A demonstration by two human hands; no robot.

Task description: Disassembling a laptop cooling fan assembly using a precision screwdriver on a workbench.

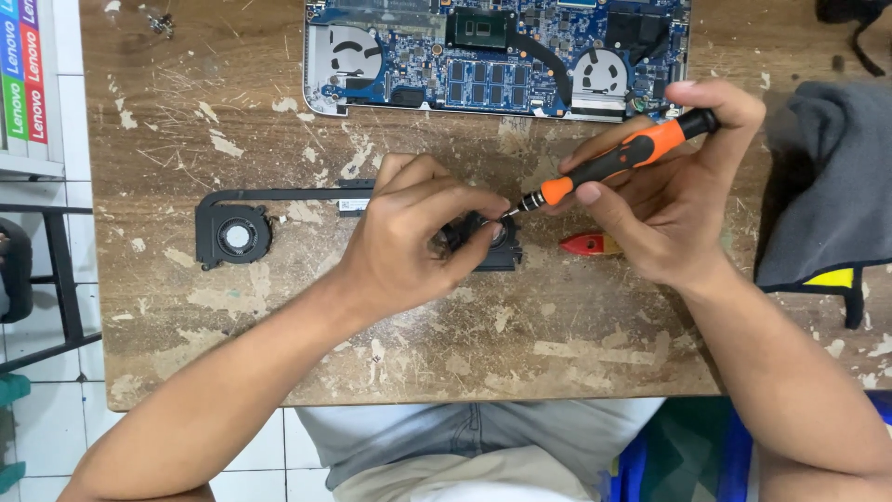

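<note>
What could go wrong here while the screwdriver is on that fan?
The screwdriver tip sits close to the left hand fingertips pinching the black fan; a slip might jab them. A loosened screw could roll off and get lost on the scarred wooden table. The right hand could also nudge the small red tool.

You are working over a worn wooden surface (279, 325), scratched and blotched with pale patches. Under your left grip (418, 232) lies a black fan assembly: one fan (234, 234) sits well out to that grip's left, joined by a dark pipe (288, 194). Beyond both grips rests an opened laptop base (497, 56), its blue board exposed. Just below your right grip (669, 204) lies a small red piece (585, 244); further right lies a grey cloth (827, 186).
</note>
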